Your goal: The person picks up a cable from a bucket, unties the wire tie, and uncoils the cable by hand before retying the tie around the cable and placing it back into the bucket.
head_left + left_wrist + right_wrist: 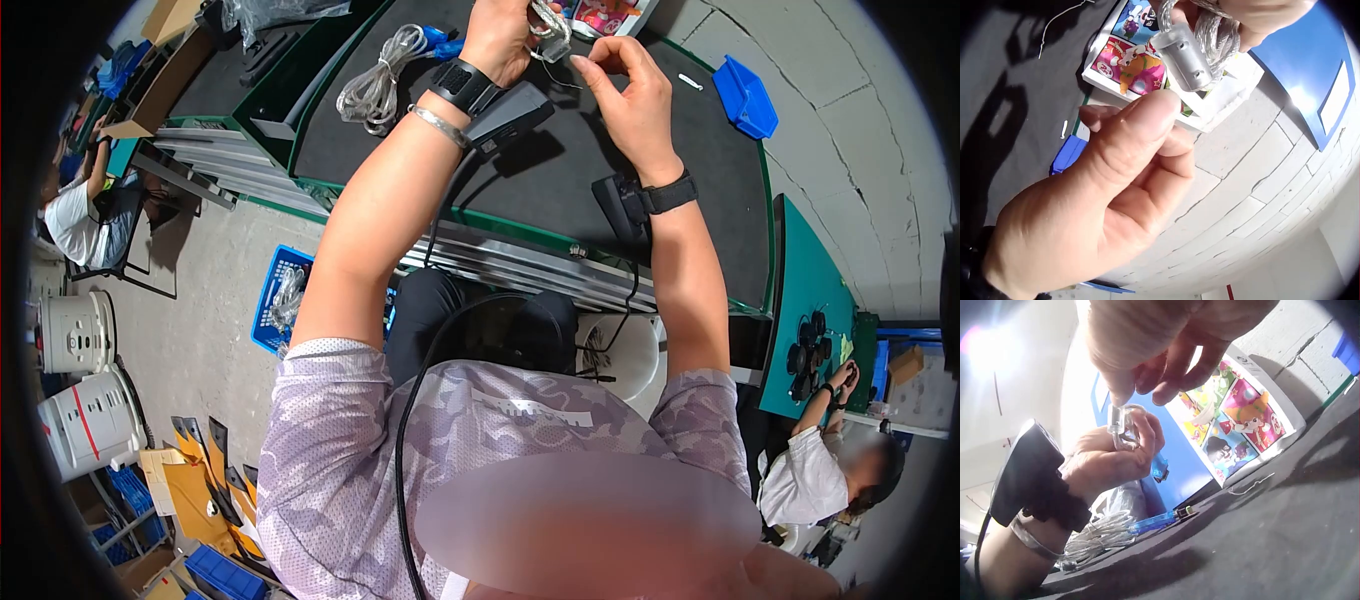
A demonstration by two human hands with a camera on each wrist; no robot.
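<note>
My left hand point(497, 45) grips a coiled, clear-sheathed braided cable point(1217, 40) at the far side of the table. A translucent rectangular plug end point(1183, 59) sticks out of the coil toward my right hand. My right hand point(635, 100) is raised close beside it, thumb extended and fingers loosely curled, with nothing visible in them. In the right wrist view, its fingertips overlap the plug end. A thin bent wire point(1252, 484) lies on the dark table below the hands. Left of my left hand rests another bundled cable point(380, 80) with blue plugs point(1157, 522).
A white box with cartoon pictures point(1241, 419) stands behind the hands. Right of it are a small white piece point(690, 81) and a blue bin point(745, 97) by the wall. A blue basket point(270, 318) with cables stands on the floor. Other people sit at both sides.
</note>
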